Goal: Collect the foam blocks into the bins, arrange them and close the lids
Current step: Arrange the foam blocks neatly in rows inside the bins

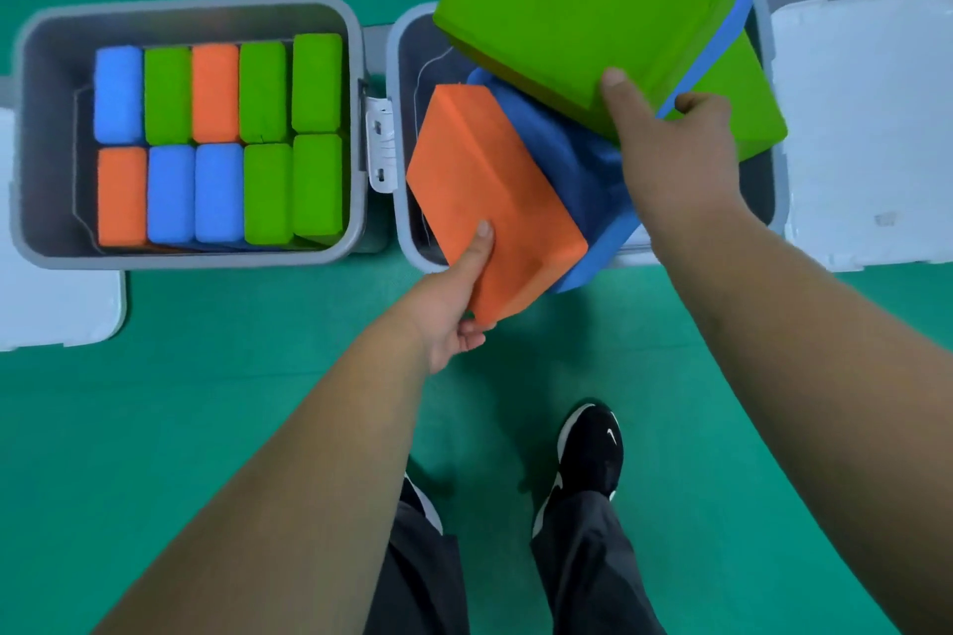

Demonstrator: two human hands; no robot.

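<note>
Left hand [448, 320] grips orange block [490, 201] by near corner, thumb on top. Right hand [680, 155] pinches green block [582, 5], tilted above blue block [567, 160] over right bin [402, 119]. Left bin [51, 67] packed with upright blocks [263, 90]. White lids [866, 119] flank bins on floor [258, 351].

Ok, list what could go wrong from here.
1. The left hand grips the orange block by one corner, past the rim of the right bin; it may drop to the floor.
2. The right hand pinches the green block tilted over blue blocks; the pile could slide.
3. Lying askew, they likely won't let the lid close.
</note>
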